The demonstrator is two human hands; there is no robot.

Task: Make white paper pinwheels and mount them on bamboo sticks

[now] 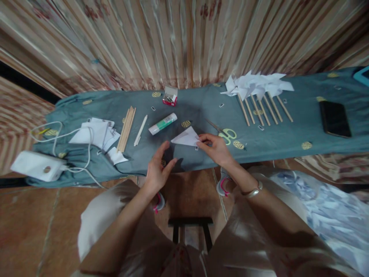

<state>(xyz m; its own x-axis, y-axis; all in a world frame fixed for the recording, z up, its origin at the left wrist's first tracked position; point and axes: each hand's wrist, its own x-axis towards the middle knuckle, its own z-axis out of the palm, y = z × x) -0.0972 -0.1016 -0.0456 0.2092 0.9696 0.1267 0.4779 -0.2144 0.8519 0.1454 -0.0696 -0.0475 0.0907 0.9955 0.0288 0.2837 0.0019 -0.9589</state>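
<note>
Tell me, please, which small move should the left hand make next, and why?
Probably the left hand should take the folded white paper by its free left tip. This hand is open and holds nothing near that tip, while the right hand pinches only the other end, so a second hold would likely steady it.

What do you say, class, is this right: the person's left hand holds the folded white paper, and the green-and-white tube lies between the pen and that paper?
Not quite: the head view shows the right hand holding the folded white paper. The green-and-white tube does lie between the pen and that paper.
</note>
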